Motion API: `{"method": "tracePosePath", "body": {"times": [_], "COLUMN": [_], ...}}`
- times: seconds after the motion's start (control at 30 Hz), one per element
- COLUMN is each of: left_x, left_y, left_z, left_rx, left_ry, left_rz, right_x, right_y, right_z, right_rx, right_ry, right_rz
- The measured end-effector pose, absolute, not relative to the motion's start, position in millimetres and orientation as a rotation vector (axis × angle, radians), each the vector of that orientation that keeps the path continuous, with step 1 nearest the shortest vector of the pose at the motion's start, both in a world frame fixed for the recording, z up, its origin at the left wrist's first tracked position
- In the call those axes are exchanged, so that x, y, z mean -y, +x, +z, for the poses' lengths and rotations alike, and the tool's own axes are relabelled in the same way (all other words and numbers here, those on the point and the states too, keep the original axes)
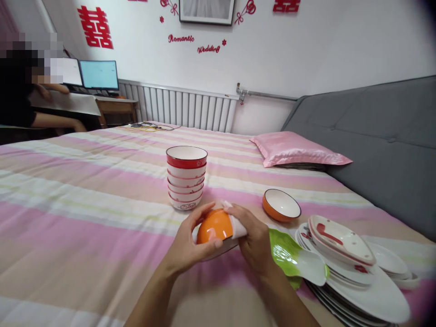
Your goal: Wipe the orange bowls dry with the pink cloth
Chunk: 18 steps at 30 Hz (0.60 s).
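Note:
An orange bowl [214, 226] is tilted on its side between my two hands, its outer wall facing up. My left hand [189, 240] grips it from the left, thumb across the front and fingers over the far side. In my right hand [254, 236] is a white cloth or tissue [238, 228], pressed against the bowl's right side. Just beyond stands a stack of white and red bowls [186, 181], the top one with a red band. Another orange bowl [281, 205], white inside, sits upright to the right of my hands.
At right lie stacked white plates [381, 295], a patterned oval dish [340, 238] and a green leaf-shaped dish [284, 252]. A pink pillow [296, 147] rests by the grey headboard [368, 118]. Cables [153, 126] lie at the bed's far edge. A person [20, 95] sits at far left near monitors [98, 74].

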<state>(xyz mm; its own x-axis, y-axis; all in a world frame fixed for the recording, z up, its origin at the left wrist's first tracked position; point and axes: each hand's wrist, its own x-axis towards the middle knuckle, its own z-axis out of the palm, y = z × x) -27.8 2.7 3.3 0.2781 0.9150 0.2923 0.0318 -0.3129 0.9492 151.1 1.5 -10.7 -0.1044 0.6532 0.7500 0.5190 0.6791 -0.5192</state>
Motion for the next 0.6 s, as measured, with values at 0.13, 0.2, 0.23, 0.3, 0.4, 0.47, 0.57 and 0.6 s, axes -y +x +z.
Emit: {"method": "tracePosePath", "body": {"times": [0.13,0.2,0.23,0.3,0.4,0.47,0.57,0.6], "left_x": [1.5,2.5,2.5,1.8,0.0,-0.7,0.5,1.4], "left_y": [-24.2,-20.4,-18.7,-15.9,-12.0,-9.4,-6.0,-5.2], "left_z": [8.5,10.2,10.4,9.1,3.0,-1.8,-4.3,-3.3], "left_rx": [-0.966,-1.008,-1.030,-1.063,-1.072,-1.068,-1.069,-1.063], "left_ry": [1.880,1.895,1.886,1.866,1.789,1.704,1.605,1.578], "left_rz": [1.049,1.018,1.017,1.031,1.103,1.158,1.186,1.192], "right_x": [-1.3,-1.9,-2.3,-3.6,-6.6,-8.8,-11.3,-11.6], "right_y": [146.3,144.0,143.5,143.9,146.9,149.4,152.1,152.6], "right_z": [-11.9,-12.5,-12.8,-13.7,-16.1,-18.3,-20.5,-20.6], "right_rx": [1.993,2.017,2.014,2.002,1.980,1.963,1.921,1.899], "right_ry": [-0.899,-0.891,-0.891,-0.893,-0.909,-0.909,-0.870,-0.856], "right_rz": [0.036,0.031,0.032,0.051,0.116,0.173,0.278,0.310]}}
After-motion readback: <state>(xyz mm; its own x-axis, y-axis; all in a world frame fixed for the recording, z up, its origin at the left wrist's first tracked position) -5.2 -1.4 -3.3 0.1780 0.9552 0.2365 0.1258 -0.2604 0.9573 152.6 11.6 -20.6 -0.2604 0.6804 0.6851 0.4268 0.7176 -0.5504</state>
